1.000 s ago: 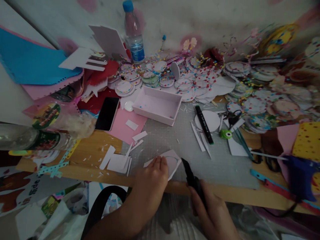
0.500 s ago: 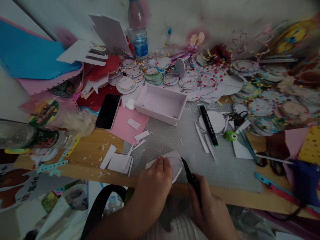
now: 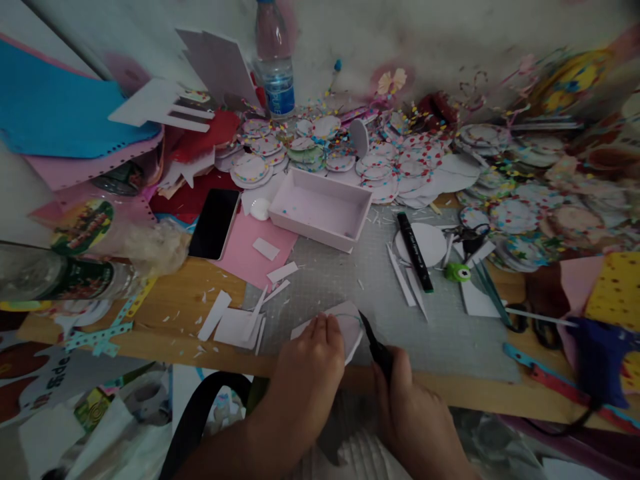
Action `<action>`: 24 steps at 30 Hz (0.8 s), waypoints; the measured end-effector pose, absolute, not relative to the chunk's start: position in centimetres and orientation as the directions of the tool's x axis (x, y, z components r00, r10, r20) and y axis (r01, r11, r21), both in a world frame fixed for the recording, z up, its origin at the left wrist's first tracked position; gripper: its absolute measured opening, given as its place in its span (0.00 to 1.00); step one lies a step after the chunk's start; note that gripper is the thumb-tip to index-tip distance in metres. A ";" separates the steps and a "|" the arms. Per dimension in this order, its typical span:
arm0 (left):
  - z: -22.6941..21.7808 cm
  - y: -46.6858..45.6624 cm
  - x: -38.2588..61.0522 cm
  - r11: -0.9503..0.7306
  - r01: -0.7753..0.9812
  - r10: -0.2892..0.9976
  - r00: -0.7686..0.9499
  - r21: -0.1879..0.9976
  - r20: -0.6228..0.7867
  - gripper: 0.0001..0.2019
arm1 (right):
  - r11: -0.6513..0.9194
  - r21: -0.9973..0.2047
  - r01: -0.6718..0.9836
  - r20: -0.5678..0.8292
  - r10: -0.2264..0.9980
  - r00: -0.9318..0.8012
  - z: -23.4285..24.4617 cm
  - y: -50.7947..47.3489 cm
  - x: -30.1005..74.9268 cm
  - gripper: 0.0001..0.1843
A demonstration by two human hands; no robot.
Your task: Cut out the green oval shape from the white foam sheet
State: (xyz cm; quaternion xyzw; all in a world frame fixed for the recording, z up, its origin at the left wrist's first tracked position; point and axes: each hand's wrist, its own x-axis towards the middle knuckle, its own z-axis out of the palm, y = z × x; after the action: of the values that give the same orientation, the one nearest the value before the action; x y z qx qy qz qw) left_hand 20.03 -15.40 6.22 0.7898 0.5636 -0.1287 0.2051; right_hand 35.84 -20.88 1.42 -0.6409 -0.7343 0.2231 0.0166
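Near the table's front edge, my left hand (image 3: 315, 357) presses its closely set fingers onto a white card (image 3: 352, 325) on the grey cutting mat (image 3: 325, 280); its thumb is hidden. A curved drawn line runs across the card. My right hand (image 3: 407, 407) is closed round the handle of a black craft knife (image 3: 380, 355). The knife's dark, narrow blade points up and left, with its tip at the card's upper right edge. Whether the tip has entered the card, I cannot tell.
Beyond my hands stand an open white box (image 3: 320, 213) and a phone (image 3: 215, 223). A black marker (image 3: 415, 252) lies across a white disc (image 3: 436, 245). Paper scraps (image 3: 235, 325) lie at left. Stacked decorated discs (image 3: 380, 167) and a water bottle (image 3: 276, 73) line the wall.
My right hand and the knife have shifted slightly up and left along the card's edge. My left hand has stayed in place on the card. The view has moved a little.
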 end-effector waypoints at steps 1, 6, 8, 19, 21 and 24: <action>6.2 -15.4 20.1 -0.274 0.946 0.839 0.322 0.172 -0.438 0.25 | 0.082 -0.346 0.935 -0.266 0.947 -0.181 1.4 -20.9 35.9 0.09; 6.4 -15.5 20.4 -0.294 0.945 0.834 0.328 0.146 -0.444 0.26 | 0.063 -0.321 0.945 -0.290 0.943 -0.162 1.4 -21.2 35.9 0.08; 6.4 -15.4 20.5 -0.300 0.943 0.836 0.333 0.144 -0.437 0.26 | 0.052 -0.312 0.949 -0.298 0.943 -0.149 1.4 -21.1 35.7 0.08; 6.5 -15.5 21.0 -0.263 0.950 0.821 0.311 0.166 -0.478 0.25 | 0.059 -0.306 0.950 -0.306 0.939 -0.156 1.8 -20.9 35.6 0.08; 6.4 -15.5 21.1 -0.249 0.954 0.823 0.300 0.170 -0.481 0.25 | 0.053 -0.318 0.947 -0.331 0.929 -0.163 1.8 -20.8 35.7 0.09; 6.4 -15.5 21.0 -0.240 0.955 0.822 0.295 0.174 -0.488 0.26 | 0.041 -0.316 0.948 -0.336 0.930 -0.152 1.9 -20.5 35.6 0.09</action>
State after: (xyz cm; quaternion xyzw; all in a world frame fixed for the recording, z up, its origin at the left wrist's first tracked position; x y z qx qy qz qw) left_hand 21.04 -15.54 6.35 0.7731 0.5746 -0.1492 0.2236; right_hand 35.60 -20.47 1.87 -0.6508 -0.7212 0.2366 -0.0192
